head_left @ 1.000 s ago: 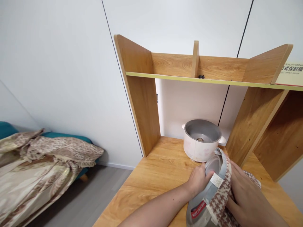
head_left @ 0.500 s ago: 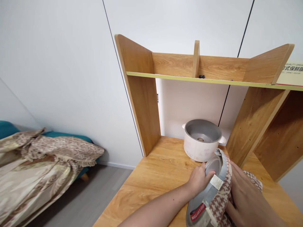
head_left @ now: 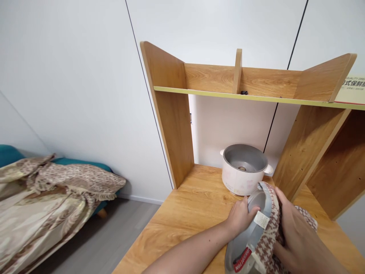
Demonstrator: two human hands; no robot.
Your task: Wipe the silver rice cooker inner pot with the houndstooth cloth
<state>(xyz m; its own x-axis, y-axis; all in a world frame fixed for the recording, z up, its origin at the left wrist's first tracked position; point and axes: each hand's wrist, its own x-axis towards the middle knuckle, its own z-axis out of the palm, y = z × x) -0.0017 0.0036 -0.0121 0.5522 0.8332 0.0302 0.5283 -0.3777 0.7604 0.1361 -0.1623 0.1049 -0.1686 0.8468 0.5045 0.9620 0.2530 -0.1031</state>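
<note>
My left hand (head_left: pixel 241 216) is closed on the rim of a grey metal inner pot (head_left: pixel 236 243), thumb over the edge. Draped along the pot's right side is a brown-and-white houndstooth towel (head_left: pixel 269 232) with a pale blue-grey border, a white tag and a red cotton label. My right hand (head_left: pixel 295 228) grips this towel from the right and presses it against the pot; some fingers are hidden in the folds. Just beyond both hands stands a pale pink rice cooker body (head_left: pixel 242 179), lidless, its grey inside showing a round plate at the bottom.
The wooden desk (head_left: pixel 182 217) carries a hutch with side panels and a shelf (head_left: pixel 211 78). A small black item (head_left: pixel 244 92) lies on that shelf, and a printed box (head_left: pixel 353 89) is at its right end. A teal sofa (head_left: pixel 82 163) under a patterned cover (head_left: pixel 71 179) is at left.
My right hand has shifted slightly over the towel, its index finger now reaching further up near the pot's top edge. The towel's folds moved a little; my left hand keeps its hold.
</note>
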